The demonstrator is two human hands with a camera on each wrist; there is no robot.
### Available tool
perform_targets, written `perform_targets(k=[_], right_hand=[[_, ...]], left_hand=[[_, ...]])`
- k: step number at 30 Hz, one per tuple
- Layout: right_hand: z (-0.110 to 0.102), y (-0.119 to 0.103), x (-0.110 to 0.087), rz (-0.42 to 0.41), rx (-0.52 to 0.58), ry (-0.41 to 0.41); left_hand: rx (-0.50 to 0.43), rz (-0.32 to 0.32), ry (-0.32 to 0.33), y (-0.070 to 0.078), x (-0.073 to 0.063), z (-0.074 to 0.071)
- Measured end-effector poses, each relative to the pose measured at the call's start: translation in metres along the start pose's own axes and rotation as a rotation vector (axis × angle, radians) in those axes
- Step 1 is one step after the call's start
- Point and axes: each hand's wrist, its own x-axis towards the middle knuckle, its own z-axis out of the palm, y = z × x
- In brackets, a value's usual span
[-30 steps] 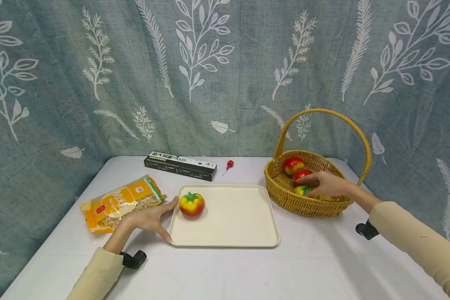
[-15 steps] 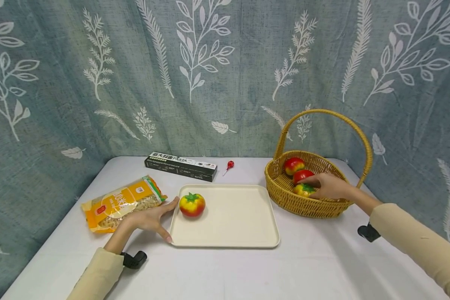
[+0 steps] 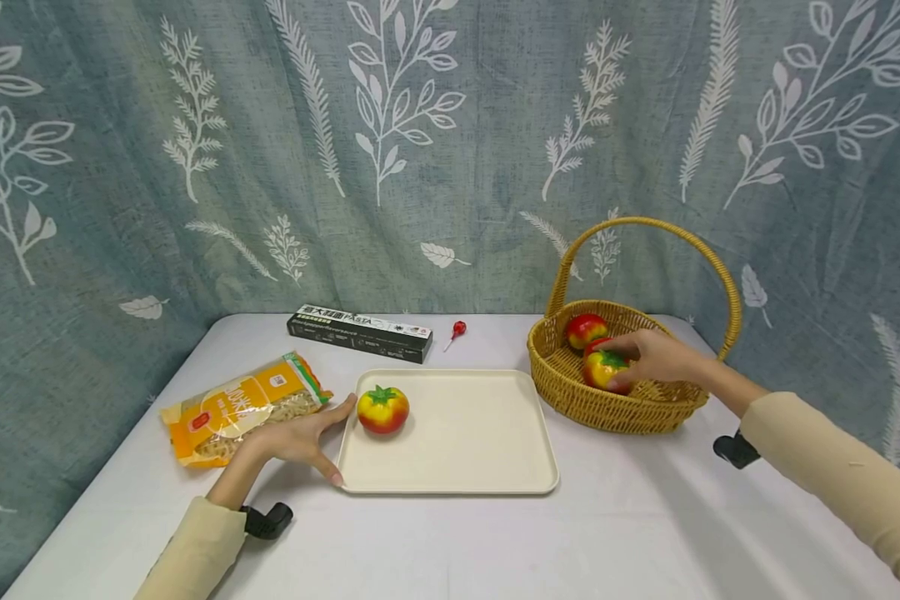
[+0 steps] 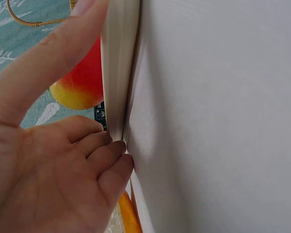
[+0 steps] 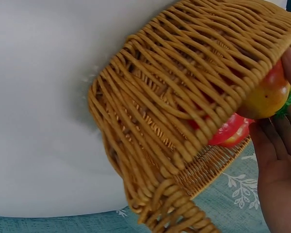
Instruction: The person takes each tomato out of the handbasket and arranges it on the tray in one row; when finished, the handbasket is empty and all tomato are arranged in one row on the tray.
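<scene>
My right hand [image 3: 660, 361] grips a red-and-yellow toy tomato [image 3: 602, 372] with a green calyx, inside the wicker basket [image 3: 622, 419]. In the right wrist view the held tomato [image 5: 266, 99] shows above the basket's rim, between thumb and fingers. Two more red fruits lie behind it, one [image 3: 587, 330] at the back and one partly hidden. My left hand [image 3: 300, 439] touches the left edge of a cream tray [image 3: 465, 433], thumb and fingers spread apart along it. On the tray's left part sits another tomato [image 3: 383, 410], close to the left fingertips.
A bag of pasta [image 3: 247, 408] lies left of the tray, beside the left hand. Behind the tray are a black pasta box [image 3: 360, 333] and a red lollipop [image 3: 458, 330]. The basket's tall handle [image 3: 645, 222] arches over the right side. A patterned curtain [image 3: 450, 167] hangs behind the table.
My right hand has closed round the front tomato and raised it a little within the basket, so more of it shows. The left hand has stayed at the tray's edge.
</scene>
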Motion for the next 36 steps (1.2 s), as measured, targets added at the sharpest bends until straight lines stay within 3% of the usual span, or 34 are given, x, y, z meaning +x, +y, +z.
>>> perform_targets(k=[8,15,24,36], right_hand=[[-0.010,-0.014,0.000,-0.009,0.012,0.036],[-0.015,-0.024,0.002,0.070,-0.086,0.109],[-0.018,-0.039,-0.001,0.162,-0.013,0.164],[-0.005,-0.066,-0.003,0.176,-0.021,0.304]], left_hand=[[0.010,0.021,0.002,0.001,-0.001,0.000],[-0.001,0.008,0.000,-0.001,0.000,0.000],[0.005,-0.002,0.007,0.000,0.000,-0.001],[-0.002,-0.006,0.004,0.001,-0.001,0.000]])
